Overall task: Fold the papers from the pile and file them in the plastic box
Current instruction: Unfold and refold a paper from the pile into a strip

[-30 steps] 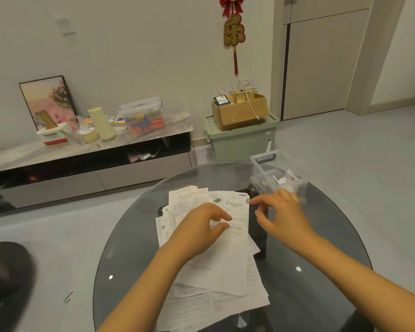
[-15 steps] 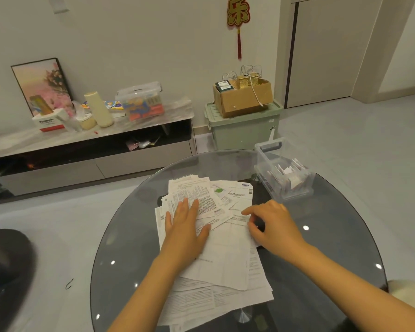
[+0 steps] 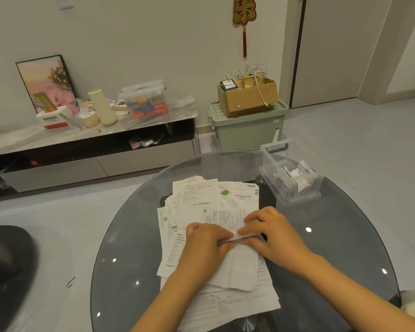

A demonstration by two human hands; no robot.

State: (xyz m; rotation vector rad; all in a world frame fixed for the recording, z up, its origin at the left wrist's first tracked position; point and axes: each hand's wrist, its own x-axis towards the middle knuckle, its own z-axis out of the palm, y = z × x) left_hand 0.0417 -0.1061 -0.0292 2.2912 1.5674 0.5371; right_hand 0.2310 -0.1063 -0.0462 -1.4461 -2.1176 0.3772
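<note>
A: On the glass counter (image 3: 345, 236), a loose pile of papers (image 3: 201, 200) is spread at centre. The top sheet (image 3: 235, 264) is pinched along a raised fold by the fingers (image 3: 227, 238) of the left hand (image 3: 201, 245) and by the right hand (image 3: 273, 236), both closed on its edge. The plastic box (image 3: 295, 188) is set near the pile, at the far right, and already holds folded slips.

B: What could go wrong?

A: A skewed crease may result if the edges are not aligned. Neighbouring sheets may be dragged along, or slid off the smooth glass.

B: What cannot be made out?

A: The crease itself is covered by both hands. The print is too small to be read, and the pile's near edge is masked by the forearms.
</note>
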